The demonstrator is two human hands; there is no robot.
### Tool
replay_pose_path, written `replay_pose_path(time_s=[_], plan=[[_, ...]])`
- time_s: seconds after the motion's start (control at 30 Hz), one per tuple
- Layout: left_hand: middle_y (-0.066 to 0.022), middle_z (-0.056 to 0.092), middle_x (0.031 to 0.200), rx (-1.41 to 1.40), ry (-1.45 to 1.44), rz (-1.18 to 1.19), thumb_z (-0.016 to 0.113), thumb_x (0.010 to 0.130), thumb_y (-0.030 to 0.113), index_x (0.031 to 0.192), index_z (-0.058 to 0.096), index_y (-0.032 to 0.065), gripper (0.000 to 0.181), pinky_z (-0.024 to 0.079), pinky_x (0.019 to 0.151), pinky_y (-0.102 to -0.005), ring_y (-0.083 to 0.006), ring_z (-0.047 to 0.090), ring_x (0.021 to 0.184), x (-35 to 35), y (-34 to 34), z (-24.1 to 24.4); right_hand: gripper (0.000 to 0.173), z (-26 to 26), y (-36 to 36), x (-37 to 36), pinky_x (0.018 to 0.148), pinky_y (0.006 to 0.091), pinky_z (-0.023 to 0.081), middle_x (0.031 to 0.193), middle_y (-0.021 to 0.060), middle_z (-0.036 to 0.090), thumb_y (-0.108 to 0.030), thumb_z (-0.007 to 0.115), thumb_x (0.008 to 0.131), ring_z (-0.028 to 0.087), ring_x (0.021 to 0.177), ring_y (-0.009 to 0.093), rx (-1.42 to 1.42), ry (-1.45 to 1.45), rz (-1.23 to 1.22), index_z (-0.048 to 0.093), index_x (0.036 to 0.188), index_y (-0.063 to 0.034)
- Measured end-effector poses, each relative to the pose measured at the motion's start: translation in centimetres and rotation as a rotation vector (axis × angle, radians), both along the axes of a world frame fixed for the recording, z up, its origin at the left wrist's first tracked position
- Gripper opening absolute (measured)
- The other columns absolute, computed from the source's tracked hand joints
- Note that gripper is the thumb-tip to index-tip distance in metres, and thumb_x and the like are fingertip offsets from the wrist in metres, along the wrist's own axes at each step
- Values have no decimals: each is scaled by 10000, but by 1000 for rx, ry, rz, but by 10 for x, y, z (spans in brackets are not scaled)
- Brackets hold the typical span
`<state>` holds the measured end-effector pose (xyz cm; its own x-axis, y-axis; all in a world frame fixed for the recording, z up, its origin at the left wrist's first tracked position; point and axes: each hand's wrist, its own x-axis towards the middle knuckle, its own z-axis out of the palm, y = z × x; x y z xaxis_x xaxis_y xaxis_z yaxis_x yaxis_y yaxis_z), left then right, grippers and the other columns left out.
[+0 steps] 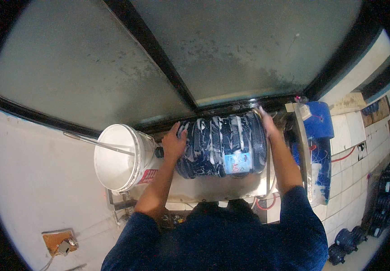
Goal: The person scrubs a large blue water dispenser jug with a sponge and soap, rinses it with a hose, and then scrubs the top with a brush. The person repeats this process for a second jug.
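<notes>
A large dark blue plastic water jug (pixel 215 142) lies on its side on a metal worktop (pixel 208 193), streaked with white foam. Its pale blue label (pixel 238 163) bears writing. My left hand (pixel 175 142) grips the shoulder at the neck end, thumb and fingers spread over the ribbed wall. The dark neck (pixel 160 152) points left, towards a white plastic bucket (pixel 117 157). At the jug's base end is my right hand (pixel 266 120), blurred, its fingers over the upper rim. Something tan shows beside those fingers, too unclear to name.
A thin metal rod (pixel 96 144) leans in the bucket's mouth. Frosted window panes (pixel 249 44) rise behind the worktop. A blue drum (pixel 318 118) stands at right, near a red hose (pixel 266 206). More jugs (pixel 345 240) sit on the floor at lower right.
</notes>
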<state>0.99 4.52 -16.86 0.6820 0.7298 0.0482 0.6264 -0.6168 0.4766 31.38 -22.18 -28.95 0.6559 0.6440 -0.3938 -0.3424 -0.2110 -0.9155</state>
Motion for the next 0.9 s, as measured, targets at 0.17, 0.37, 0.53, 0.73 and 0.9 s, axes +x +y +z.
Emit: replay_pose_path(time_s=[0.17, 0.37, 0.53, 0.73, 0.9], plan=[[-256, 679, 1230, -21, 26, 81, 628, 934, 384, 1356, 627, 93, 512, 516, 962, -515, -446, 672, 1078, 9, -6, 2, 551, 97, -11, -51, 1187, 379, 314, 1511, 167, 527, -405, 385, 1083, 508, 1385, 288, -28, -1072, 204, 495, 1492, -54], [-260, 688, 1208, 43, -36, 38, 624, 930, 375, 1337, 639, 62, 513, 510, 975, -511, -453, 667, 1084, 7, 4, -7, 547, 73, -57, -106, 981, 370, 506, 1328, 127, 630, -426, 429, 1074, 635, 1154, 251, -83, -86, -265, 531, 1444, -35], [-254, 687, 1217, -5, -35, 12, 623, 936, 366, 1341, 639, 47, 516, 504, 992, -504, -456, 662, 1094, 11, 1, 0, 510, 20, -25, -40, 962, 352, 513, 1232, 97, 683, -397, 443, 1067, 650, 1084, 206, -2, 260, -65, 600, 1353, -5], [-265, 680, 1219, -77, 11, 81, 625, 944, 362, 1339, 635, 33, 514, 501, 999, -499, -453, 664, 1092, 12, 2, 1, 509, -40, -93, -112, 1045, 359, 463, 1267, 115, 672, -376, 401, 1071, 619, 1159, 208, -9, 330, -173, 602, 1338, 7], [-272, 681, 1207, 26, -40, 43, 638, 936, 355, 1325, 639, 21, 513, 501, 996, -498, -453, 664, 1091, 1, -2, 5, 568, 42, -57, -81, 1135, 391, 365, 1316, 176, 646, -407, 339, 1083, 563, 1272, 283, -260, -345, -148, 571, 1370, 24]])
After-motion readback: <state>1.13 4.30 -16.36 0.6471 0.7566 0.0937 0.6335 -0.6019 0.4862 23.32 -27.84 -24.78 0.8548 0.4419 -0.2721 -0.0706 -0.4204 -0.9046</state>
